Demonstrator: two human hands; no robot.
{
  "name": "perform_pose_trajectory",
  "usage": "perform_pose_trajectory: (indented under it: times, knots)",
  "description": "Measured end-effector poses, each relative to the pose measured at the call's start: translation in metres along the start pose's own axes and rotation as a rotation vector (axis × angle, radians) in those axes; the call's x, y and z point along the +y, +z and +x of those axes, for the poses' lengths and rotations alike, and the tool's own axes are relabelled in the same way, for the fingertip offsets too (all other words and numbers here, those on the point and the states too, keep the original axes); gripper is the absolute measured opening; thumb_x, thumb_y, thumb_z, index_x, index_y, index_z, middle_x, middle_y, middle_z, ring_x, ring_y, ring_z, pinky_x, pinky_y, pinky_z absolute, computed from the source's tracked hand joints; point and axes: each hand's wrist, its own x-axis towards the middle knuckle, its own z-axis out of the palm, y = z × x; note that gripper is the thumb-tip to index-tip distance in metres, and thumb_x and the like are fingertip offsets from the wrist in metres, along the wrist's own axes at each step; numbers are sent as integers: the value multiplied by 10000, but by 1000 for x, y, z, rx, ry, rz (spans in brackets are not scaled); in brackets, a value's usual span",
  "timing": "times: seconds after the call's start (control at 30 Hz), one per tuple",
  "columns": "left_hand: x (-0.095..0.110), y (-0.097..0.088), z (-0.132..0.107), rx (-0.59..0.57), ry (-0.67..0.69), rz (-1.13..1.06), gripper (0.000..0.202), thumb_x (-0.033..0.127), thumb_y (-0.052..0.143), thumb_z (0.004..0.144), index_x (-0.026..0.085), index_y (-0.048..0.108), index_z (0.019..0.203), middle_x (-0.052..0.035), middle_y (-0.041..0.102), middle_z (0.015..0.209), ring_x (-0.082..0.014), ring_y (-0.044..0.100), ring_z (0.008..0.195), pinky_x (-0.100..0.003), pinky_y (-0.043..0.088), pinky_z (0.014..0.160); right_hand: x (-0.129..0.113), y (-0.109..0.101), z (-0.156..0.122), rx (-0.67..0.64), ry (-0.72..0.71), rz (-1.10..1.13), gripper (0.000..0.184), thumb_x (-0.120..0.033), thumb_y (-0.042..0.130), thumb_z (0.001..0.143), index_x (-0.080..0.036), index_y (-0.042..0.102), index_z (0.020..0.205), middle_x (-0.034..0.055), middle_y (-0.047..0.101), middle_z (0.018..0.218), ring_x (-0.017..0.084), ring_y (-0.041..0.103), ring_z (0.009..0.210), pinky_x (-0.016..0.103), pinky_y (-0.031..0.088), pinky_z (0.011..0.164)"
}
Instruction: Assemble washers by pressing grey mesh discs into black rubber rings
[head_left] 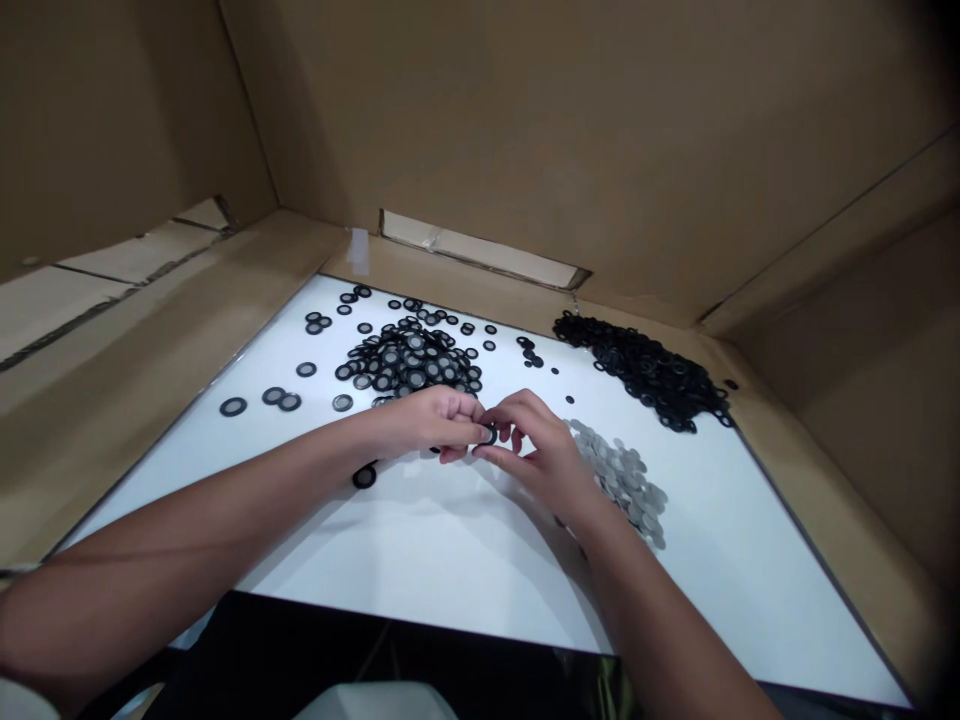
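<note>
A black ring (489, 434) was pinched between the fingertips of the left hand (427, 420) and the right hand (536, 450), above the middle of the white tabletop (420, 560). Far left, a few loose mesh-centred rings (274, 398) lay well apart from one another, and beyond them rose a heap of similar rings (409, 360), just past the left hand. Another black ring (364, 477) lay just below that hand's wrist side. The hands were together, meeting at the held ring. To the right, a pile of grey discs (621, 480) lay just beside the right hand, and a heap of plain black rings (641, 365) lay beyond it, near the cardboard wall (600, 130).
</note>
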Motion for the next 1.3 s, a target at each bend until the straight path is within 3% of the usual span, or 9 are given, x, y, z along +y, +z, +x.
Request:
perform_pose_trajectory:
  times: [0.33, 0.57, 0.7, 0.8, 0.9, 1.07, 1.2, 1.3]
  knots:
    - [-3, 0, 0, -6, -23, 33, 199, 364, 605, 859, 166, 584, 845, 29, 544, 578, -98, 455, 523, -228, 297, 508, 2, -10, 0, -127, 9, 113, 270, -288, 615, 912, -282, 651, 1179, 48, 539, 965, 154, 539, 785, 305, 466, 658]
    - [-2, -1, 1, 14, 5, -113, 233, 384, 661, 844, 155, 619, 849, 10, 601, 651, -96, 540, 555, -220, 431, 521, 0, -10, 2, 33, 87, 156, 202, -299, 703, 843, -232, 638, 1022, 28, 550, 922, 135, 537, 750, 284, 479, 668]
    - [-3, -2, 3, 59, 12, -148, 217, 361, 686, 833, 152, 631, 855, 4, 633, 680, -91, 575, 561, -211, 484, 519, 5, -6, 1, 55, 181, 273, 270, -321, 705, 836, -243, 589, 1066, 34, 577, 989, 146, 558, 811, 275, 474, 665]
    - [-5, -2, 4, 107, 44, -150, 207, 351, 687, 839, 152, 632, 856, 7, 636, 667, -93, 591, 554, -204, 496, 505, 12, -1, 0, 90, 252, 356, 275, -351, 697, 838, -236, 566, 1051, 13, 578, 886, 146, 548, 777, 270, 454, 637]
    - [-6, -1, 6, 144, 65, -152, 205, 343, 696, 834, 153, 623, 850, 7, 644, 664, -98, 602, 554, -209, 512, 504, 15, 2, 1, 140, 277, 348, 188, -355, 679, 848, -216, 570, 913, -11, 546, 772, 128, 511, 688, 265, 433, 602]
    - [-8, -1, 7, 128, 69, -200, 219, 339, 695, 841, 146, 660, 938, -34, 685, 753, -126, 648, 675, -225, 551, 566, 6, 1, 0, 277, 79, 40, 50, -207, 651, 858, -209, 605, 839, 1, 545, 796, 122, 521, 681, 260, 438, 580]
    - [-10, -1, 7, 87, 104, -273, 281, 324, 704, 837, 156, 679, 1061, -65, 698, 865, -171, 665, 844, -281, 589, 662, 1, -1, -4, 349, -70, -201, 101, -126, 613, 859, -221, 623, 891, 9, 556, 821, 116, 523, 656, 244, 434, 526]
    - [-11, -1, 7, 92, 125, -266, 308, 312, 716, 827, 160, 684, 1093, -69, 696, 878, -180, 660, 861, -281, 589, 657, 2, -1, -7, 336, -154, -283, 140, -114, 607, 861, -227, 619, 942, 19, 576, 873, 115, 544, 666, 250, 464, 554]
